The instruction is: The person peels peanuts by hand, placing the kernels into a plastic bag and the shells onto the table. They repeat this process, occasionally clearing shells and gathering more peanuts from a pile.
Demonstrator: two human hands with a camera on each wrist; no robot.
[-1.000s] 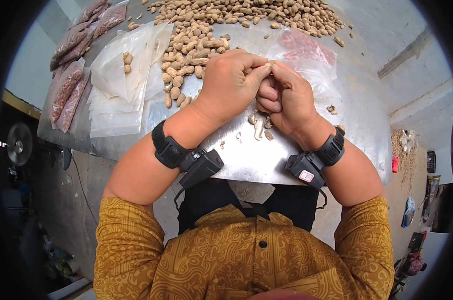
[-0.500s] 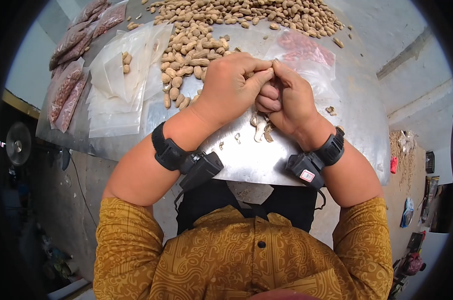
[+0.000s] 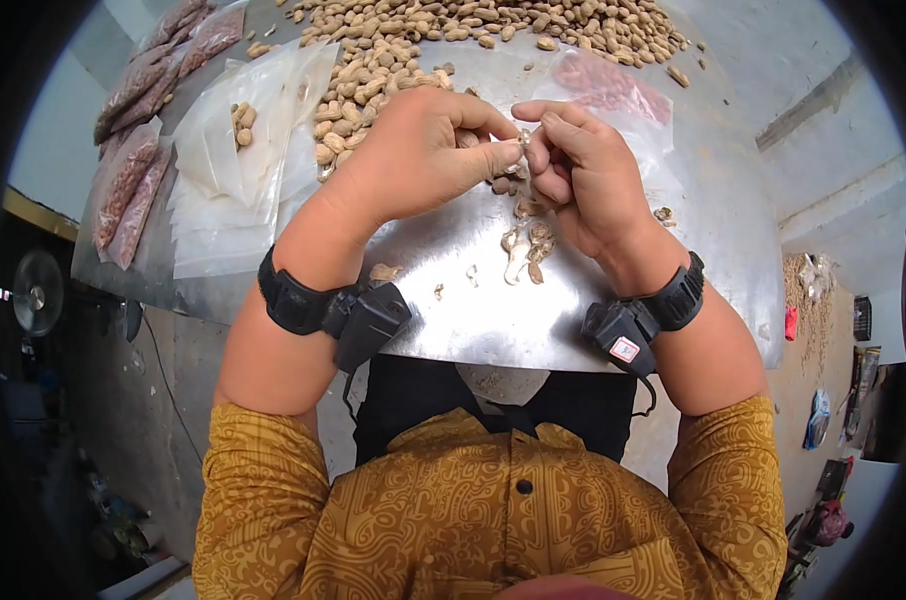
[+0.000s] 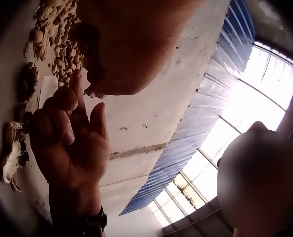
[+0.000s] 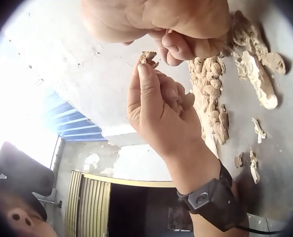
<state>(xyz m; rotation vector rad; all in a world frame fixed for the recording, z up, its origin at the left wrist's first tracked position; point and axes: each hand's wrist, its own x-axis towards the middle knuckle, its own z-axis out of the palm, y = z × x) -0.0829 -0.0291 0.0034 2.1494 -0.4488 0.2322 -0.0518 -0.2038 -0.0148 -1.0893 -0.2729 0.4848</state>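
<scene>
My left hand (image 3: 423,150) pinches a cracked piece of peanut shell (image 5: 149,58) between thumb and forefinger, and its other fingers curl round a whole peanut (image 3: 466,139). Just to the right, my right hand (image 3: 595,170) is apart from it, fingers loosely bent. Nothing shows in the right palm in the left wrist view, where the hand (image 4: 75,143) faces the camera. Below the hands, broken shells (image 3: 516,250) lie on the metal table (image 3: 453,330).
Unshelled peanuts (image 3: 373,75) spread across the back. To the left lie empty clear bags (image 3: 223,225), a few peanuts on them, and filled bags of red kernels (image 3: 128,195). Another bag with red kernels (image 3: 613,85) lies behind my right hand. Shell scraps (image 3: 384,272) dot the front.
The fingertips that met have parted; my left hand has shifted left with the shell piece. My right fingers have spread a little. More shell bits show below the hands.
</scene>
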